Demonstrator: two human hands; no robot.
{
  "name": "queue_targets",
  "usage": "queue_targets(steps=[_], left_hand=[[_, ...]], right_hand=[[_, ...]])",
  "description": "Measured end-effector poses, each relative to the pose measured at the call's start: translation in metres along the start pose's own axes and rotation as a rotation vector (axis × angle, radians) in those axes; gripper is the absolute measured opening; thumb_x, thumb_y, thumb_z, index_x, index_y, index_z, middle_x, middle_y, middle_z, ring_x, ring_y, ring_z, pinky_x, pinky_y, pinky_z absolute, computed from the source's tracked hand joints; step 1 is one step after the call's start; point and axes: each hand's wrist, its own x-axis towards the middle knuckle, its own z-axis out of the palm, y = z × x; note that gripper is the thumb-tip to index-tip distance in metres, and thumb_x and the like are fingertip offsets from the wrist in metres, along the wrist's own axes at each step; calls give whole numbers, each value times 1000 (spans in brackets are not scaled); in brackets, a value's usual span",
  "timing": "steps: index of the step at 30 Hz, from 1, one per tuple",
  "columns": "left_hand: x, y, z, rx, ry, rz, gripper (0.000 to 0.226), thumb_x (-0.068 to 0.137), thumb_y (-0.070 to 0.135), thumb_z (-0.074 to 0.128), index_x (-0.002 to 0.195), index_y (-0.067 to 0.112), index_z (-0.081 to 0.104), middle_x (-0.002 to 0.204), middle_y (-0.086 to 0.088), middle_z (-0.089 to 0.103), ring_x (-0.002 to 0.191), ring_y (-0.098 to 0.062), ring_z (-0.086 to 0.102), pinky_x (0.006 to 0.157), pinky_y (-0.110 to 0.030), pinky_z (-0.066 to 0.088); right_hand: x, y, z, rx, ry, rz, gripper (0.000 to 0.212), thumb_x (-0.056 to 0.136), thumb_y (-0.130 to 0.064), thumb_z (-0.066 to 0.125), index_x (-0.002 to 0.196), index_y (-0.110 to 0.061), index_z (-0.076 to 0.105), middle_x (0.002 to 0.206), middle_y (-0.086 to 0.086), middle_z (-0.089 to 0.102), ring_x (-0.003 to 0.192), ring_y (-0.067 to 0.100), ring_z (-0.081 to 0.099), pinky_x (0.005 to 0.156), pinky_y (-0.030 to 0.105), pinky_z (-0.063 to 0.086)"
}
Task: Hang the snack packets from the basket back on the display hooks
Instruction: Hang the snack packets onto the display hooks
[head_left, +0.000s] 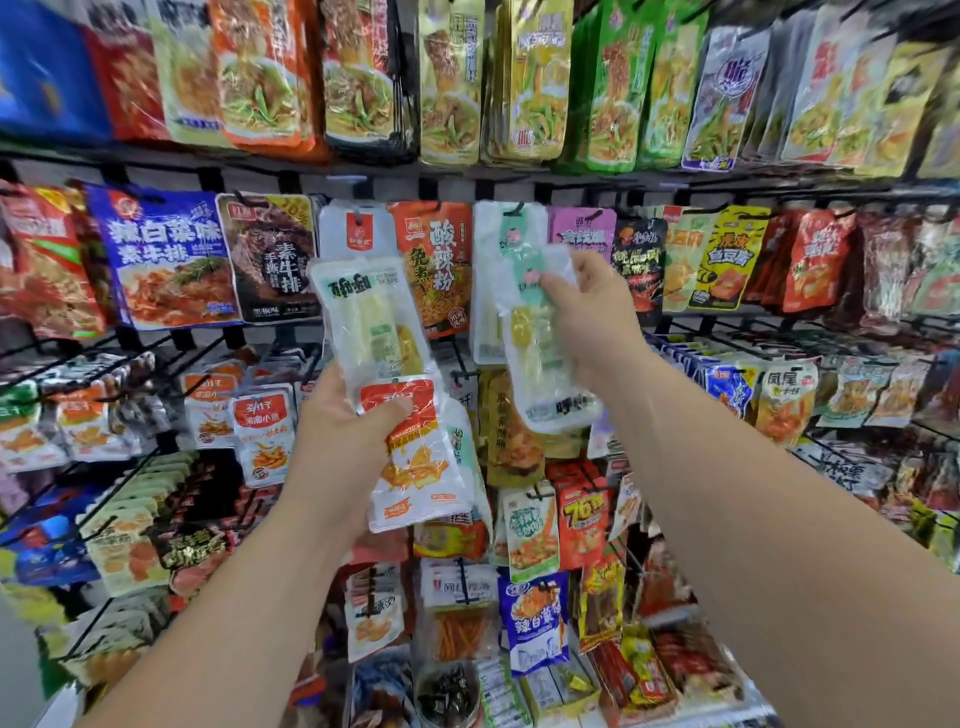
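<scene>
Right forearm close in, right grip pinching mint-topped packet by header, body dangling below, just under matching hung packet. Left grip clenched on orange packet and clear packet standing above thumb.

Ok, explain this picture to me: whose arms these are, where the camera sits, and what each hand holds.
There is no machine here. These are a person's two bare arms, seen from one wide-angle camera worn on the head, looking forward and down. In front stands a shop rack of display hooks hung with snack packets. The left hand grips two packets together: a clear packet with pale contents and, below it, an orange-and-white packet under the thumb. The right hand pinches a mint-headed packet near its top, held up close to a similar hanging packet.
</scene>
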Motion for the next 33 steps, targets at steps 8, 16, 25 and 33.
queue_targets(steps=[8,16,25,33], left_hand=[[29,2,-6,15,-24,-2,44,98,-5,64,115,35,66,95,7,80,77,-14,78,55,-28,60],[44,-3,-15,29,-9,-34,45,97,-5,65,124,30,66,97,5,80,79,-17,79,57,-29,60],[55,-4,-7,26,-33,-34,42,97,-6,64,117,31,67,94,5,80,78,-16,78,57,-29,61],[59,-2,-7,16,-27,-18,45,96,-8,64,119,30,67,97,4,80,79,-15,78,58,-28,61]], right_hand=[[58,-9,29,-4,97,-49,11,103,-29,61,113,-25,59,102,-3,67,72,17,63,62,36,56],[94,22,46,60,186,52,42,77,-48,67,105,-18,63,108,21,69,75,24,66,82,69,56],[88,15,47,55,247,19,19,92,-32,66,102,-15,66,94,2,71,73,21,62,70,42,55],[89,21,44,83,293,-16,25,94,-20,65,75,-20,50,69,-3,49,59,18,41,57,31,34]])
